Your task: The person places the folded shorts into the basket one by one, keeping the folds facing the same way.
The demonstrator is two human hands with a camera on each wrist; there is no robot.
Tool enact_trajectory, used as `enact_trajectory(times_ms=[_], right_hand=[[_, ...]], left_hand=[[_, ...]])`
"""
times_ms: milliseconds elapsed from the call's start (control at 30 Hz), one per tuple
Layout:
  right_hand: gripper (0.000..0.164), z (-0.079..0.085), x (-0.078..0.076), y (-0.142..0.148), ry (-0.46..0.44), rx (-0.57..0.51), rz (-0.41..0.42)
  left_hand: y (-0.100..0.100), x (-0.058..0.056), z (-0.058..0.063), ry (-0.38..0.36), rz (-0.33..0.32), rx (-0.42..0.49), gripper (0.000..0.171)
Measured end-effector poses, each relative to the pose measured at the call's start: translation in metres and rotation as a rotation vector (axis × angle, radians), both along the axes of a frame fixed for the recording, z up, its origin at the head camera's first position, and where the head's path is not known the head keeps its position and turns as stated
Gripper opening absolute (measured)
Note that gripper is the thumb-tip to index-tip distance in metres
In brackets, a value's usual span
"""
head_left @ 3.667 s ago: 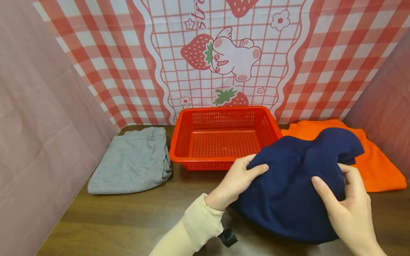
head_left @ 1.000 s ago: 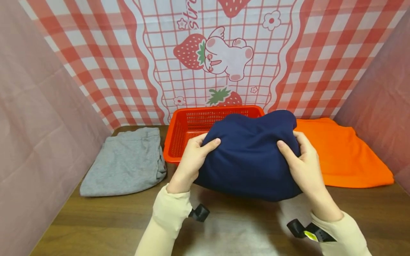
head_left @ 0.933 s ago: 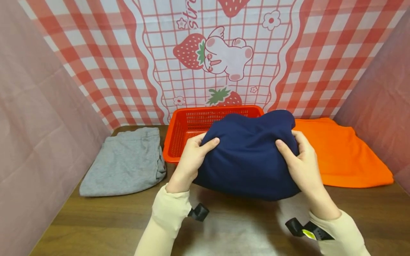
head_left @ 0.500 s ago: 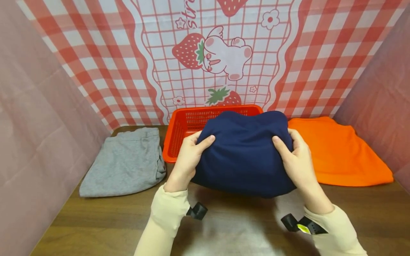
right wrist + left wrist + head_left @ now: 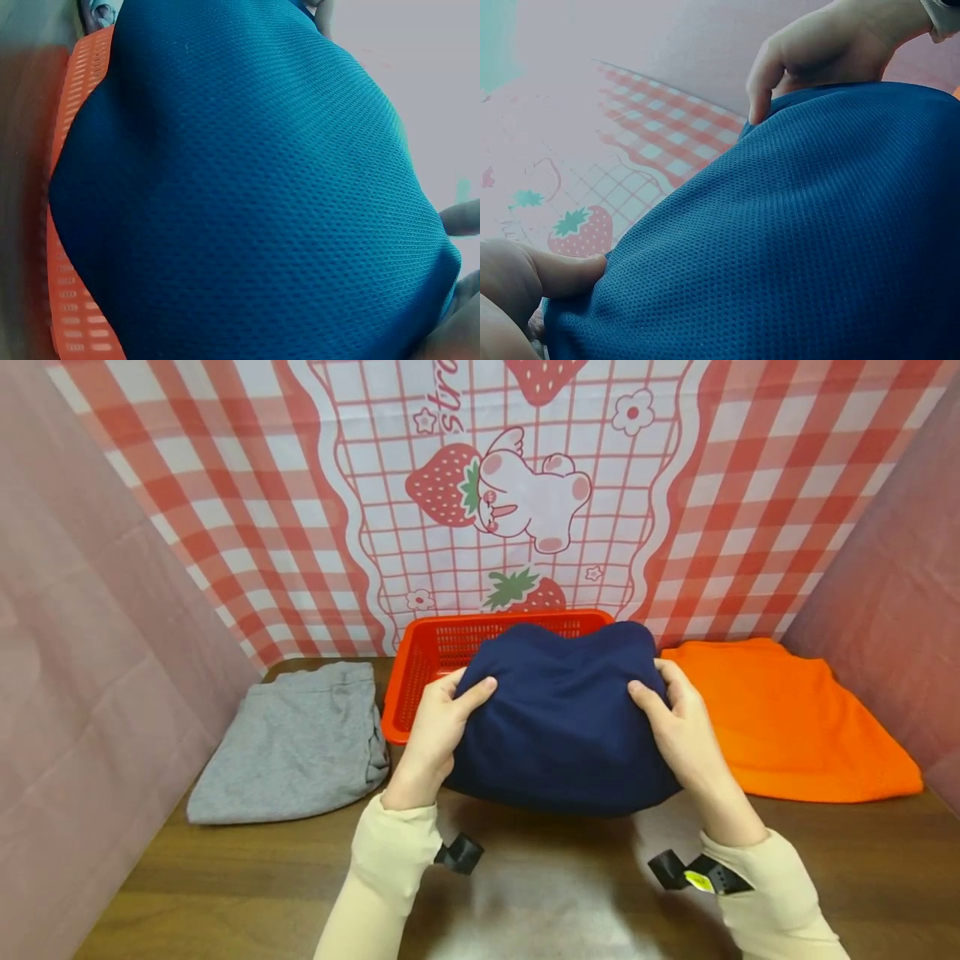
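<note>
A navy folded garment (image 5: 558,727) of textured knit is held up between my two hands in the head view; its exact kind is unclear. My left hand (image 5: 438,718) pinches its left side, thumb on the near face. On the opposite side my right hand (image 5: 686,727) grips it the same way. The fingers behind the cloth are mostly hidden. In the left wrist view the fabric (image 5: 780,217) spreads between both hands. The right wrist view is largely filled by the same navy cloth (image 5: 247,187), with the red basket (image 5: 82,315) partly showing behind it.
Behind the garment stands the red plastic basket (image 5: 408,693), its front and right parts covered from sight. A folded grey garment (image 5: 292,743) lies on the wooden table (image 5: 247,893) at left. Folded orange cloth (image 5: 795,718) lies at right. A checked strawberry curtain (image 5: 555,460) hangs behind.
Both hands have carried the navy garment leftward from in front of the orange cloth to in front of the basket. During the last second it has shifted slightly further left.
</note>
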State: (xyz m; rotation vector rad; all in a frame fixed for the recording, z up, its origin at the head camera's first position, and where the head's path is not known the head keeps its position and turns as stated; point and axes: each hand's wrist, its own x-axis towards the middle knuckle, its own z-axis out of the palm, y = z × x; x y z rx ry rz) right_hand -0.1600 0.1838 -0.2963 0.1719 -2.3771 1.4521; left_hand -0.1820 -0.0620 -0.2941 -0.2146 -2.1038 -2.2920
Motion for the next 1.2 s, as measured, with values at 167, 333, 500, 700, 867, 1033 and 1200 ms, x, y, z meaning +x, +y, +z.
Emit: enact_trajectory(times_ms=[167,333,500,700,867,1033,1200], right_hand=[[0.035,-0.001,-0.003,-0.003,0.003,-0.031,0.019],[0.037,-0.001,-0.005,-0.002,-0.014,-0.077,0.017],[0.038,-0.002,-0.006,0.0,-0.012,-0.131,0.025],[0.038,-0.001,-0.004,0.001,0.007,-0.235,0.076],[0.041,-0.004,-0.004,0.001,0.032,-0.245,0.078],[0.043,-0.004,-0.006,0.001,0.075,-0.231,0.065],[0.041,-0.003,-0.007,0.002,0.1,-0.269,0.053]], left_hand=[[-0.003,-0.002,0.0,-0.001,0.009,0.005,0.031],[-0.004,-0.003,0.001,-0.003,0.009,0.013,0.03],[-0.004,-0.003,0.004,-0.011,0.015,0.031,0.031],[-0.006,-0.003,0.001,-0.017,0.028,0.054,0.031],[-0.009,-0.004,-0.001,-0.027,0.037,0.083,0.03],[-0.011,-0.005,0.003,-0.023,0.034,0.087,0.031],[-0.012,-0.005,0.004,-0.028,0.034,0.091,0.031]])
